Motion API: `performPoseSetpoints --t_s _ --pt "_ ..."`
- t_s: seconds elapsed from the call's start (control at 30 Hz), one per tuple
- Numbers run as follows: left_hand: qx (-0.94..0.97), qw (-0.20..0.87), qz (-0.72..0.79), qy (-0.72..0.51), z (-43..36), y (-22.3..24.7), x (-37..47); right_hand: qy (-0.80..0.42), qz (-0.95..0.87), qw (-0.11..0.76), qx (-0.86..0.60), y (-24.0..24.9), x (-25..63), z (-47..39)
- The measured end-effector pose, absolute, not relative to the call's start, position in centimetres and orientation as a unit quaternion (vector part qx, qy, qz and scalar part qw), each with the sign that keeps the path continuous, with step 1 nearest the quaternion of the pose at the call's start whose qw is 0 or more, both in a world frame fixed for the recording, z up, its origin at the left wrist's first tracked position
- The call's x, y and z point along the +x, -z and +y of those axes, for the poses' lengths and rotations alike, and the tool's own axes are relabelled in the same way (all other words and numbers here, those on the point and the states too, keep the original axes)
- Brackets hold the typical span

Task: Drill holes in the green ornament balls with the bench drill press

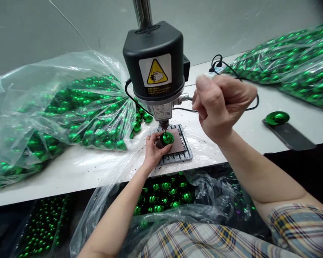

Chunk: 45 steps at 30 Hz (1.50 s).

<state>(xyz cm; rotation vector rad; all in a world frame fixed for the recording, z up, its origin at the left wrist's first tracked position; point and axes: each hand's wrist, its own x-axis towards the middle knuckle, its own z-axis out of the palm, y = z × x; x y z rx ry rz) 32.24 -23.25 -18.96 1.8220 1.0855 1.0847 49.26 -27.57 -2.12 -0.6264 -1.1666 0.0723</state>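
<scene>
Ball is under drill, pinched by left hand; right hand makes closed fist around drill's handle. Whether hole is made, I cannot tell.

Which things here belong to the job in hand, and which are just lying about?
In the job:
- green ball, held by left hand
- drill-like machine, right hand on its lever
- slotted base underneath
- bagged green balls, probably

Just lying about, seemingly:
- dark phone
- loose green ball at its end

Right hand raised — fingers curled, left hand lower — fingers curved.
</scene>
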Motion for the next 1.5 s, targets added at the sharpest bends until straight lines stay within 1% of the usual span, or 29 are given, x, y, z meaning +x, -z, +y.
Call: performPoseSetpoints --t_s 0.3,0.43,0.53,0.6,0.67,0.73,0.87,0.93,1.0,1.03,1.07,1.1,1.17,1.2,1.27,1.33,1.37,1.5 --pt "0.693 0.384 0.424 -0.439 -23.6 18.0 32.6 0.075 -0.564 0.799 -0.196 4.7 49.4 -26.2" --pt "0.699 0.378 0.424 -0.435 -23.6 18.1 32.5 0.102 -0.609 0.775 -0.134 6.4 49.8 -25.8" --pt "0.7 0.374 0.428 -0.432 -23.6 18.2 32.4 0.103 -0.621 0.77 -0.103 6.4 49.7 -25.9" --pt "0.698 0.376 0.429 -0.433 -23.5 18.3 32.5 0.075 -0.586 0.793 -0.145 5.2 49.4 -26.1" --pt "0.696 0.38 0.429 -0.433 -23.4 18.5 32.8 0.032 -0.535 0.818 -0.211 3.0 49.1 -25.9" --pt "0.692 0.377 0.435 -0.435 -23.6 18.4 33.0 -0.01 -0.509 0.828 -0.234 0.4 49.0 -25.3" --pt "0.696 0.356 0.449 -0.432 -25.3 16.3 31.0 -0.163 -0.494 0.807 -0.28 -3.3 49.3 -24.0" --pt "0.744 0.382 0.415 -0.358 -26.1 14.3 28.8 -0.196 -0.483 0.802 -0.292 -3.8 49.5 -23.6" --pt "0.798 0.422 0.356 -0.242 -26.0 12.3 26.6 -0.195 -0.488 0.805 -0.275 -3.8 49.4 -23.6" --pt "0.812 0.418 0.349 -0.208 -25.4 11.5 25.8 -0.186 -0.491 0.809 -0.265 -3.6 49.3 -23.6" --pt "0.822 0.392 0.362 -0.198 -24.3 11.0 25.4 -0.177 -0.492 0.812 -0.26 -3.5 49.3 -23.6" --pt "0.83 0.341 0.391 -0.206 -22.9 10.8 25.3 -0.168 -0.492 0.814 -0.261 -3.4 49.2 -23.6" --pt "0.848 0.193 0.445 -0.215 -19.3 11.2 25.9 -0.155 -0.488 0.814 -0.272 -3.2 49.1 -23.5" --pt "0.858 0.134 0.462 -0.18 -17.4 11.6 26.4 -0.154 -0.487 0.813 -0.279 -3.2 49.2 -23.5" --pt "0.868 0.06 0.486 -0.08 -14.2 12.8 27.3 -0.157 -0.488 0.812 -0.28 -3.2 49.3 -23.3" --pt "0.865 0.016 0.501 -0.007 -12.1 13.6 27.7 -0.165 -0.494 0.812 -0.265 -3.2 49.4 -23.2" --pt "0.861 -0.001 0.509 0.009 -11.5 13.8 27.7 -0.167 -0.497 0.813 -0.254 -3.2 49.5 -23.2" --pt "0.851 -0.026 0.525 -0.009 -11.2 13.8 26.5 -0.165 -0.502 0.813 -0.244 -3.0 49.5 -23.2"
